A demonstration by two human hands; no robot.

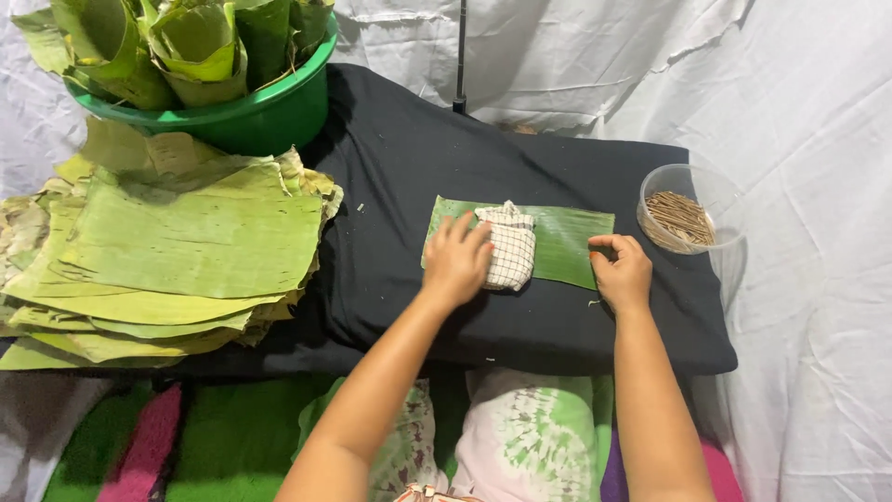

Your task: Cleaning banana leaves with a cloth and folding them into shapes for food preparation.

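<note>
Two hands working a banana leaf strip on a black padded board.

Left hand (pixel 457 258) is lying flat, fingers spread wide, pressing a checked white cloth bundle (pixel 510 245) that is sitting on the banana leaf strip (pixel 564 240). Right hand (pixel 621 271) is curling narrow at the strip's 3 o'clock end, fingertips pinching the leaf edge. Strip is lying crosswise at the middle of the black board (pixel 409 167). At 3 o'clock, a clear plastic bowl (pixel 720 200) is holding thin brown sticks (pixel 680 217). At 9 o'clock, a stack of cut leaves (pixel 177 251) is resting; at 11 o'clock, a green basin (pixel 265 112) is holding folded leaf cones (pixel 195 46).
</note>
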